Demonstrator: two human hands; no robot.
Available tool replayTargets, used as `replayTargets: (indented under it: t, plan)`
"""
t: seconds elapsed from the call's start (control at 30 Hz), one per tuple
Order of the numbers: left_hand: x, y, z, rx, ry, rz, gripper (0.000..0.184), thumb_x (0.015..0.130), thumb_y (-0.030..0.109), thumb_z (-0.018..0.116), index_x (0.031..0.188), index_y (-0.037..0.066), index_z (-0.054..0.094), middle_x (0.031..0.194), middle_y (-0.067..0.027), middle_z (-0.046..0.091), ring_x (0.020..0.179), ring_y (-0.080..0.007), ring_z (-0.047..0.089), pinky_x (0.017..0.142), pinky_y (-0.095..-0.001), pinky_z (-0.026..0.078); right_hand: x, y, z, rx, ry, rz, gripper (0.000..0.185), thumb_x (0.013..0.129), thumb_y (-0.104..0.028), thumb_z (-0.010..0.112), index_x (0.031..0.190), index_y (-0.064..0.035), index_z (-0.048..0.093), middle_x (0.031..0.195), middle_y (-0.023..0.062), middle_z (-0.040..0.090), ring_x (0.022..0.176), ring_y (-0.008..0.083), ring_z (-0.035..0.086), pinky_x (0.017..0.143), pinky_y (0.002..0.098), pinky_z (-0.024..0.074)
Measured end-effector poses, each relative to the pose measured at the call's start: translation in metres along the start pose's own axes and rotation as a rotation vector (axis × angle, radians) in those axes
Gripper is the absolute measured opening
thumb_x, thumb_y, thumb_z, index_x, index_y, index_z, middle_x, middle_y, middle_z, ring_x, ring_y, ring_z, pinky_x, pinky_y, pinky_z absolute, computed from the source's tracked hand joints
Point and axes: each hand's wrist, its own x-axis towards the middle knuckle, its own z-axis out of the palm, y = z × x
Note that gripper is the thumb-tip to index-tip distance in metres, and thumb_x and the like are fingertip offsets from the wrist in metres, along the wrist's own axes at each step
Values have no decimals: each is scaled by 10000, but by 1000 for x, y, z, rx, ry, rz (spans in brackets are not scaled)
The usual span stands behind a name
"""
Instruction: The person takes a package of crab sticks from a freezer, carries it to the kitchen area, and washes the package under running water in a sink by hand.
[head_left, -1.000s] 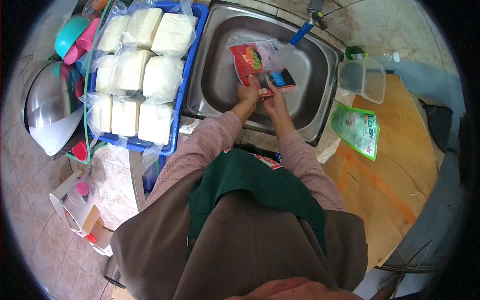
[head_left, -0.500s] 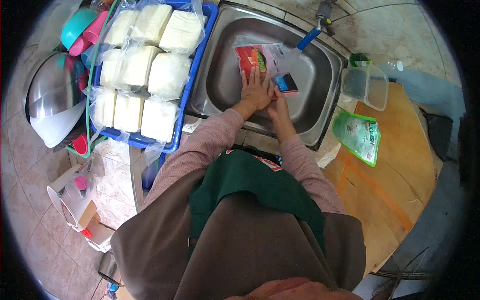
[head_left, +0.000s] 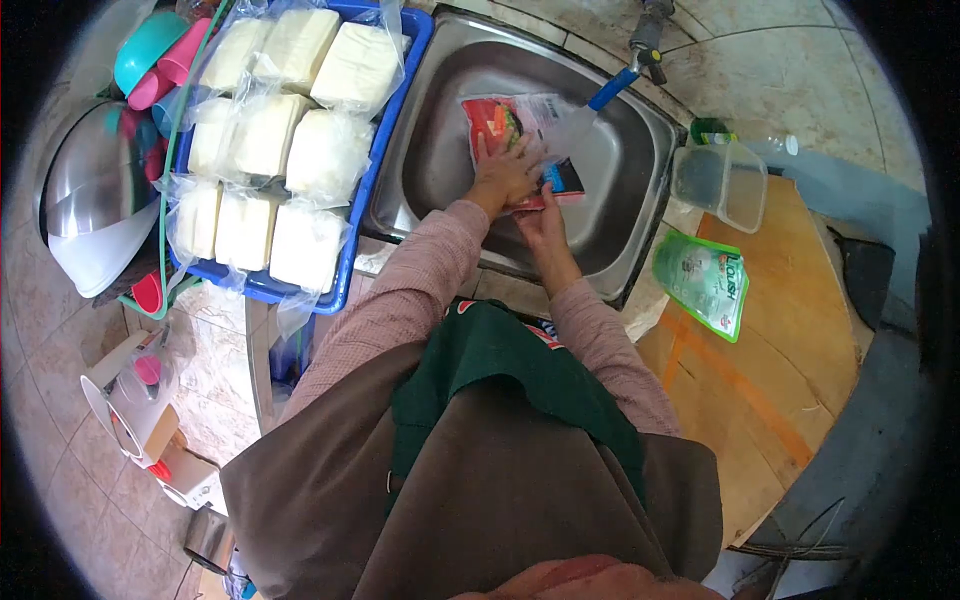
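A red printed plastic food packet (head_left: 487, 112) lies in the steel sink (head_left: 408, 165), with a dark blue panel at its lower right corner. My left hand (head_left: 507, 178) rests on top of the packet, fingers spread and somewhat blurred. At the packet's lower edge, my right hand (head_left: 545, 232) grips it with the thumb on top; its other fingers are mostly hidden underneath. From the blue-handled tap (head_left: 614, 88), water appears to run onto the packet's right side.
Left of the sink stands a blue crate (head_left: 352, 262) of white blocks in clear bags. On the right are a clear plastic tub (head_left: 745, 190) and a green-and-white pouch (head_left: 703, 285) on a wooden board (head_left: 770, 390). Bowls (head_left: 150, 55) are stacked at far left.
My left hand's fingers have spread and shifted on the packet. My right hand has moved slightly left and down along its lower edge. The whole view has shifted a little.
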Motion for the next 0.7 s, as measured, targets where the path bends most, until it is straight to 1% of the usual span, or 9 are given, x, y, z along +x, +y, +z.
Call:
replayTargets:
  t: [0.07,0.1,0.13,0.2,0.27,0.37,0.53,0.6,0.7]
  plan:
    - [7,-2,7,-1,128,-96,521,883,470,322,1372,290,303,1474,17,171,1364,-290,75,1011,-650,-12,-3,1,1,1,-21,12,412,900,-360,490,1185,-71,419,1156,119,511,1037,279,515,887,450,422]
    - [8,-3,5,-4,130,-97,521,883,470,322,1372,290,303,1474,17,171,1364,-290,75,1011,-650,-12,-6,1,2,5,-40,27,398,887,-350,524,1152,-69,431,1115,123,525,1007,281,530,875,461,429]
    - [10,-4,3,14,117,-145,547,872,493,333,1380,296,280,1479,20,145,1364,-293,72,1005,-659,-11,-9,3,3,2,-41,25,398,887,-350,524,1152,-69,431,1115,123,525,1007,281,530,875,461,429]
    - [11,-6,-3,30,105,-194,576,861,517,343,1388,302,256,1485,24,119,1364,-295,70,998,-668,-11,-13,7,3,18,-26,18,409,898,-330,511,1191,-69,395,1160,139,492,1059,306,499,909,487,401]
    - [11,-5,-9,33,42,-248,610,850,550,344,1397,307,226,1489,-1,98,1365,-302,60,1007,-657,-2,-16,8,0,14,-37,29,406,902,-313,506,1203,-68,384,1177,142,478,1080,311,484,925,500,386]
    - [13,-9,4,11,77,-294,630,840,576,343,1398,309,224,1489,-40,99,1367,-303,43,1012,-649,-4,-29,7,-1,28,-34,52,391,909,-278,499,1213,-64,378,1194,143,468,1103,315,470,942,521,368]
    - [9,-10,4,22,13,-281,699,807,632,359,1405,303,206,1490,-56,92,1368,-309,29,1034,-612,-17,-42,5,-15,-1,29,80,351,906,-246,506,1190,-64,410,1171,139,494,1109,305,472,943,526,368]
    - [13,-13,5,17,0,-271,724,796,648,367,1408,299,198,1490,-54,90,1368,-311,29,1040,-599,-22,-45,4,-15,-31,60,69,323,901,-276,510,1138,-59,474,1122,134,545,1054,299,515,912,489,410]
    - [18,-19,4,16,-6,-250,743,788,658,373,1410,292,196,1489,-56,98,1367,-315,35,1048,-583,-29,-47,2,-14,-68,56,52,313,898,-272,514,1131,-64,481,1109,126,556,1048,292,521,908,485,417]
